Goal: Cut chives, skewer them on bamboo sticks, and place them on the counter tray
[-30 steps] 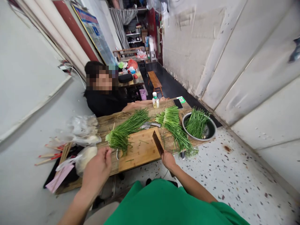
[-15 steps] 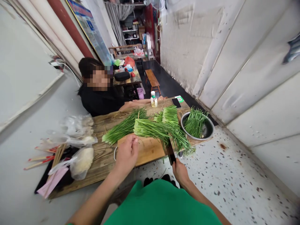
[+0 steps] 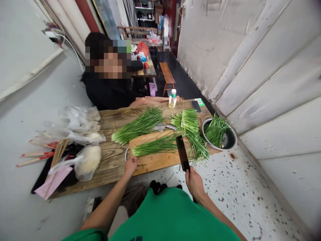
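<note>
A bright green shirt (image 3: pixel 173 214) covers the torso, below and between the left hand (image 3: pixel 130 166) and right hand (image 3: pixel 195 183), both bare. The cloth is plain apart from a small dark marking (image 3: pixel 136 238) well below the left hand. Past the bare left forearm (image 3: pixel 110 204) from that hand lies a green sleeve (image 3: pixel 85 235). Rounded black tips (image 3: pixel 154 186), possibly shoes, show between the hands.

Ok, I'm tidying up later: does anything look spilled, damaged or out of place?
A brown stain stands out on the pale floor beside the wooden table. By the left hand, a stray green strand is separate from the bunch.
</note>
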Demonstrator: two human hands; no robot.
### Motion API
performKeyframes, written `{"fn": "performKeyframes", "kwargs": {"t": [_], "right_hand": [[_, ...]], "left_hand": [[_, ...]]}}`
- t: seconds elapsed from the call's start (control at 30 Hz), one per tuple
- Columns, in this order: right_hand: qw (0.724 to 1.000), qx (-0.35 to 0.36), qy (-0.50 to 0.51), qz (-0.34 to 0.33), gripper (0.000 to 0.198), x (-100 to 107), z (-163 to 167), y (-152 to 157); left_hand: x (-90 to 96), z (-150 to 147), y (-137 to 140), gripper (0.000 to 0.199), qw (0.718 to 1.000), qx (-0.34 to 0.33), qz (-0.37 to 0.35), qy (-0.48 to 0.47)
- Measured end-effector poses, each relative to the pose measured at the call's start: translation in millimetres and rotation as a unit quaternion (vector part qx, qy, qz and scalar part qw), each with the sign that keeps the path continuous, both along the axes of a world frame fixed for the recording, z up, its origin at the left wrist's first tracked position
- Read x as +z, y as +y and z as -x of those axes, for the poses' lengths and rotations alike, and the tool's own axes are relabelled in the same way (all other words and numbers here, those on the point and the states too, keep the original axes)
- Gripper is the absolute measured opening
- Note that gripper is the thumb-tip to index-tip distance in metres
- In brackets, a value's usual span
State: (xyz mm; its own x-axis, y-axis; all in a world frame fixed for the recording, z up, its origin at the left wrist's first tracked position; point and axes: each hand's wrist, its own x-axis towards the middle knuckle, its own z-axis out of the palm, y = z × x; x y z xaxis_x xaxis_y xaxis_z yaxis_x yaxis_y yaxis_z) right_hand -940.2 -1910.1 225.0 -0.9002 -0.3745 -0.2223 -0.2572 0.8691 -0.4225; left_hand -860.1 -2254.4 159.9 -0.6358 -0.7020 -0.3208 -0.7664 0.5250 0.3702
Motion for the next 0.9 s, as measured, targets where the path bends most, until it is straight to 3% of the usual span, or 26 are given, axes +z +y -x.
{"fn": "performKeyframes", "kwargs": {"t": [0.07,0.17,0.27,0.37,0.47,0.57,0.7,0.9], "right_hand": [[1.0,0.014,-0.002,-0.007,0.026,3.7,-2.1,-18.6],[0.999,0.03,-0.015,-0.026,0.024,6.2,-5.3,-46.2],[0.997,0.056,-0.035,-0.039,0.021,6.7,-7.6,-72.8],[0.995,0.08,-0.046,-0.045,0.021,5.2,-7.6,-98.9],[0.994,0.087,-0.042,-0.05,0.021,0.5,-5.5,-121.5],[0.994,0.086,-0.042,-0.06,0.021,-5.4,-3.5,-137.3],[0.993,0.092,-0.047,-0.064,0.02,-8.9,-3.0,-149.1],[0.992,0.095,-0.056,-0.063,0.02,-9.2,-4.3,-158.9]], "left_hand": [[-1.2,-9.1,-7.7,0.035,0.999,-0.006,-0.012,-0.049],[1.3,-11.0,-10.8,0.043,0.995,-0.05,0.087,-0.016],[-2.2,6.9,-7.6,0.053,0.955,-0.217,0.184,0.085],[-14.1,38.4,-4.1,0.075,0.91,-0.343,0.2,0.119],[-27.3,67.0,-4.3,0.085,0.917,-0.352,0.171,0.074],[-34.6,80.2,-5.9,0.072,0.93,-0.338,0.14,0.045],[-35.5,76.3,-1.2,0.056,0.928,-0.33,0.157,0.072],[-30.3,67.8,9.7,0.055,0.923,-0.332,0.181,0.068]]}}
